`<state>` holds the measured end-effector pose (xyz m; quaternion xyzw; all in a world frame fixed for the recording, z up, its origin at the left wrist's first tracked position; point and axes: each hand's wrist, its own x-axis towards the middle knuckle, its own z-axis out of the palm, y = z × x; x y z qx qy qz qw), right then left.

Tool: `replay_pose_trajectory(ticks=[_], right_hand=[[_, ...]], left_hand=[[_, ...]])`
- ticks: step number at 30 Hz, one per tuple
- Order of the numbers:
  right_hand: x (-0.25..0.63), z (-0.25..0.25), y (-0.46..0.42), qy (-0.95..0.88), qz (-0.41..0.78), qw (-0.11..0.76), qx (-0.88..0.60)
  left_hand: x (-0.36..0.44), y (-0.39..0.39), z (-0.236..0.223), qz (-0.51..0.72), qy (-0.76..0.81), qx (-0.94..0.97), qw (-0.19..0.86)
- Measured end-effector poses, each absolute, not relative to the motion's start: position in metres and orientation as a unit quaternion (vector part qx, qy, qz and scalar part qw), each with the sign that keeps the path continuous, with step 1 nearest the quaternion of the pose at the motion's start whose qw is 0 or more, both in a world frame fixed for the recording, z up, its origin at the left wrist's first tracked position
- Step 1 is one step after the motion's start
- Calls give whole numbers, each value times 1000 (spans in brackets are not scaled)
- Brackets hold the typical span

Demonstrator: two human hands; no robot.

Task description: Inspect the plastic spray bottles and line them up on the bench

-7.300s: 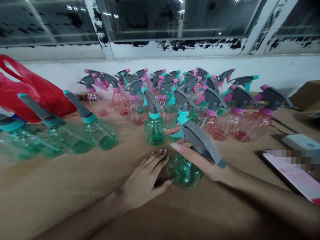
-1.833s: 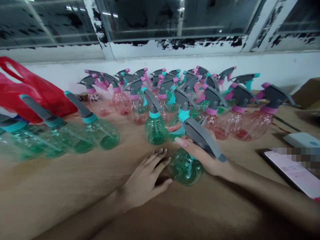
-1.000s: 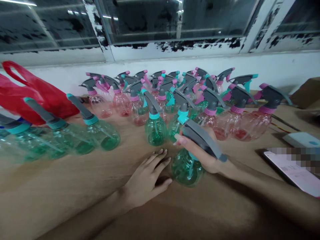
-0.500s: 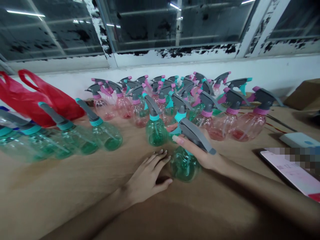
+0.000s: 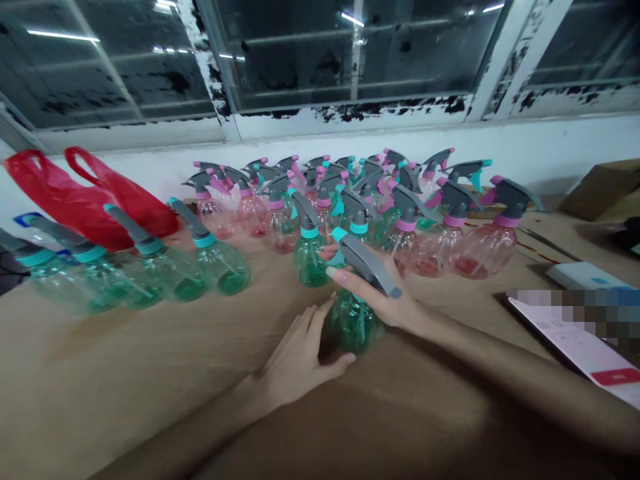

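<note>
Left hand (image 5: 297, 357) moved against green bottle (image 5: 353, 327); right fingers (image 5: 347, 281) grip sprayer (image 5: 367, 265).

Green translucent plastic spray bottle (image 5: 354, 325), grey trigger head, teal collar. Tilted slightly, head held in right hand (image 5: 383, 301).

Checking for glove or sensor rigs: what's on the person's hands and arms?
Nothing. The left hand and right hand are bare, with no gloves, and no sleeves, watch, bands or cables show on the forearms. The nails on the right hand are long, with squared tips.
</note>
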<state>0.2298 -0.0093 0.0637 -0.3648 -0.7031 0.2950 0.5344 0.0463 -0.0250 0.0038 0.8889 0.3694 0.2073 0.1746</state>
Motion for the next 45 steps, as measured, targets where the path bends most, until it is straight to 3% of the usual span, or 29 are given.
replay_pose_trajectory(ticks=[5,12,21,29,40,45], right_hand=[[208,68,-7,-725,269,537,-338],[169,72,1,-760,166,549,-306],[120,70,28,-770,104,573,-260],[144,84,32,-797,-26,523,-301],[184,134,26,-752,-278,346,-487],[179,137,38,-692,-292,207,-627]], left_hand=[[39,-35,11,266,394,859,190],[15,-45,18,372,433,819,59],[-24,-31,26,352,448,815,-108],[-38,-5,40,289,496,795,-195],[-31,29,54,224,537,779,-235],[-33,46,55,208,526,782,-261]])
